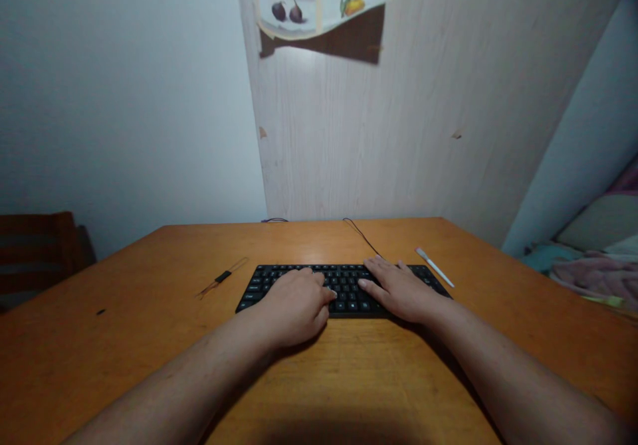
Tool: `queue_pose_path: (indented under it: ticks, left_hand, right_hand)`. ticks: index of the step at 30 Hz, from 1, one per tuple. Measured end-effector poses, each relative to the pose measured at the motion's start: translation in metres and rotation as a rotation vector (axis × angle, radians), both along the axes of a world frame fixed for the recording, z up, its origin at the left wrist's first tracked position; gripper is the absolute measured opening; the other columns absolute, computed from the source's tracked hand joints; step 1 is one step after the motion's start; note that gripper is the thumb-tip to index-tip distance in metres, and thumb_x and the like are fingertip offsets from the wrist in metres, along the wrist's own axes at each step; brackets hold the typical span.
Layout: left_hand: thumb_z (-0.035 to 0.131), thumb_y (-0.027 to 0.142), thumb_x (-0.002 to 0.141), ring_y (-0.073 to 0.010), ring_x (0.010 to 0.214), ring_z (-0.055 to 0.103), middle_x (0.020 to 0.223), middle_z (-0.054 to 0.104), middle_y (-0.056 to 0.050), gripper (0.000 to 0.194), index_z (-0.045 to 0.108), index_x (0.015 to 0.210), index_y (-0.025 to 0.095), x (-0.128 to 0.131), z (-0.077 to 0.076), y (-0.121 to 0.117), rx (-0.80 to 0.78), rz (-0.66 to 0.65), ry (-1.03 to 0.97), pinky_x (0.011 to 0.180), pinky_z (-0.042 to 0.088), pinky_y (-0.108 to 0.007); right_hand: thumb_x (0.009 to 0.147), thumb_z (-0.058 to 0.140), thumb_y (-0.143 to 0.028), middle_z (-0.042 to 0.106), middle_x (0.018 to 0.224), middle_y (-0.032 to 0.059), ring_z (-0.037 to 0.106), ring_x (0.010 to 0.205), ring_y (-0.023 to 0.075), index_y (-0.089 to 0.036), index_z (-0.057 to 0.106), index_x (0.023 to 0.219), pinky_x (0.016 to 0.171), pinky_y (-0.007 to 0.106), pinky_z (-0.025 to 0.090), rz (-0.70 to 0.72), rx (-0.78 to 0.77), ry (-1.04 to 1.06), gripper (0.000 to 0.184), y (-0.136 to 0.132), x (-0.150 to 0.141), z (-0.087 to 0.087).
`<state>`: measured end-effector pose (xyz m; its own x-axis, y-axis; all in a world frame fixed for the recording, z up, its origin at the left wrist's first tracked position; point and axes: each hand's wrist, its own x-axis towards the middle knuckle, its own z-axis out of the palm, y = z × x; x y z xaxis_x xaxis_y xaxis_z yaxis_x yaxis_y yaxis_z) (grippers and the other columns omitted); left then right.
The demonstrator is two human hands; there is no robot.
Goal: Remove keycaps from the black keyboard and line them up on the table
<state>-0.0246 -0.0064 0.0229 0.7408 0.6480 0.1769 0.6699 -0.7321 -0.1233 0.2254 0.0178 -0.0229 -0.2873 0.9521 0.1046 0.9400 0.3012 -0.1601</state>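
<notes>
A black keyboard (343,302) lies on the wooden table, its keys facing up. Over its left half is my left hand (299,305), with the fingers curled in and the thumb close against the index finger. Whatever may be between those fingertips is hidden. My right hand (401,289) rests flat across the keyboard's right part, fingers stretched forward and thumb apart, covering many of the keys there.
On the table (359,378), a white brush (434,267) lies right of the keyboard, and a thin wire tool with a black middle (222,277) lies to the left. A small black piece (101,311) sits far left. A thin cable (363,237) runs to the back edge.
</notes>
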Motion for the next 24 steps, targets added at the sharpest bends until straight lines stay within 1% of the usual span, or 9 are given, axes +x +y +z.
queue_pose_path:
  ticks: [4,7,10,13,15,20,24]
  left_hand:
    - [0.046,0.027,0.085,-0.0229,0.078,0.054,0.082,0.060,-0.007,0.027,0.071,0.093,0.025,-0.002,-0.002,0.001,-0.029,-0.023,-0.024,0.072,0.043,-0.037]
    - [0.045,0.027,0.085,-0.0228,0.078,0.054,0.082,0.060,-0.008,0.027,0.071,0.093,0.024,-0.002,-0.003,0.001,-0.019,-0.013,-0.025,0.072,0.043,-0.037]
    - [0.048,0.034,0.085,-0.0230,0.078,0.054,0.084,0.061,-0.008,0.025,0.070,0.091,0.022,-0.001,-0.004,0.001,-0.022,-0.006,-0.025,0.072,0.043,-0.037]
    - [0.056,0.044,0.080,-0.0247,0.083,0.055,0.087,0.062,-0.008,0.028,0.069,0.090,0.021,0.000,-0.004,0.000,-0.042,-0.008,-0.029,0.074,0.044,-0.037]
    - [0.058,0.047,0.078,-0.0253,0.085,0.055,0.089,0.062,-0.008,0.030,0.068,0.091,0.022,0.000,-0.004,-0.001,-0.050,0.001,-0.028,0.075,0.044,-0.037]
    - [0.057,0.043,0.079,-0.0247,0.085,0.056,0.091,0.063,-0.008,0.031,0.068,0.100,0.023,-0.001,-0.002,0.001,-0.072,0.022,-0.012,0.075,0.045,-0.036]
    - [0.053,0.038,0.081,-0.0237,0.085,0.058,0.091,0.064,-0.007,0.029,0.068,0.102,0.025,-0.009,0.006,0.007,-0.082,0.056,-0.014,0.074,0.045,-0.035]
  right_hand:
    - [0.090,0.019,-0.068,0.033,0.151,0.0125,0.024,0.140,0.0301,-0.016,0.036,0.146,0.112,0.056,0.016,0.001,-0.006,-0.009,0.079,-0.001,0.000,0.001]
    - [0.090,0.020,-0.068,0.033,0.151,0.0134,0.024,0.140,0.0299,-0.014,0.035,0.146,0.112,0.056,0.016,0.001,-0.009,-0.010,0.079,-0.001,0.000,0.001]
    - [0.090,0.021,-0.067,0.033,0.150,0.0137,0.024,0.140,0.0299,-0.014,0.035,0.146,0.112,0.056,0.017,0.006,-0.008,-0.004,0.078,0.000,0.001,0.000]
    - [0.091,0.022,-0.066,0.034,0.150,0.0137,0.024,0.140,0.0300,-0.014,0.036,0.145,0.112,0.055,0.017,0.008,0.001,-0.002,0.077,0.001,0.001,-0.001]
    - [0.091,0.021,-0.066,0.033,0.150,0.0140,0.024,0.140,0.0300,-0.014,0.035,0.146,0.112,0.055,0.017,0.009,0.006,-0.005,0.077,0.001,0.001,-0.001]
    - [0.090,0.021,-0.067,0.033,0.150,0.0134,0.024,0.140,0.0305,-0.015,0.035,0.146,0.111,0.056,0.017,0.005,-0.004,-0.003,0.077,0.000,0.000,0.000]
    - [0.090,0.020,-0.067,0.034,0.150,0.0128,0.024,0.140,0.0307,-0.016,0.036,0.145,0.112,0.056,0.018,0.007,0.002,-0.002,0.077,0.001,0.001,0.000]
